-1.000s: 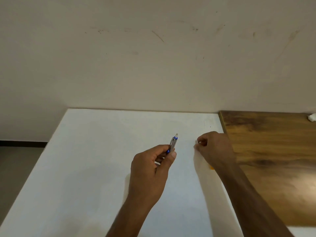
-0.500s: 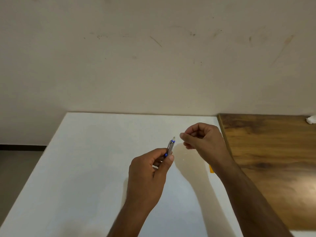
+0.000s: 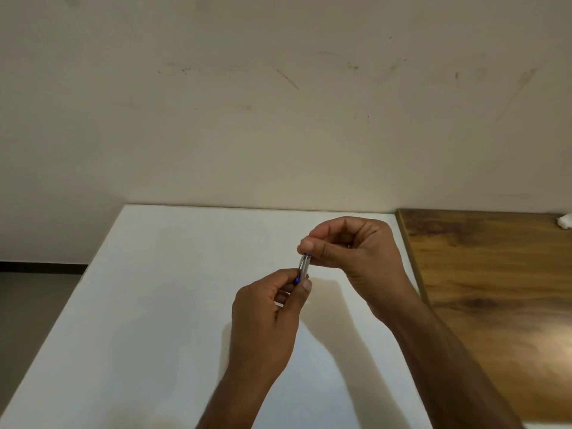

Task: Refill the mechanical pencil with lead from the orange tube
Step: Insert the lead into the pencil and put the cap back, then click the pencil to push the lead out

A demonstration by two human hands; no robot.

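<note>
My left hand (image 3: pixel 266 320) grips the lower part of the silver mechanical pencil (image 3: pixel 303 268), which has blue trim and stands tilted with its top end up and away from me. My right hand (image 3: pixel 353 246) has thumb and forefinger pinched on the pencil's top end, hiding the tip of it. Whether something small sits between those fingers I cannot tell. Both hands hover above the white table (image 3: pixel 154 305). The orange tube does not show in the head view; my right forearm covers the spot by the table's right edge.
A brown wooden tabletop (image 3: pixel 495 289) adjoins the white table on the right. A small white object (image 3: pixel 565 220) lies at its far right corner. A scuffed beige wall rises behind both tables, and floor shows at the left.
My right hand lifted from the white table near its right edge and moved left to the pencil's top, where it now pinches. The left hand stayed roughly in place with the pencil.
</note>
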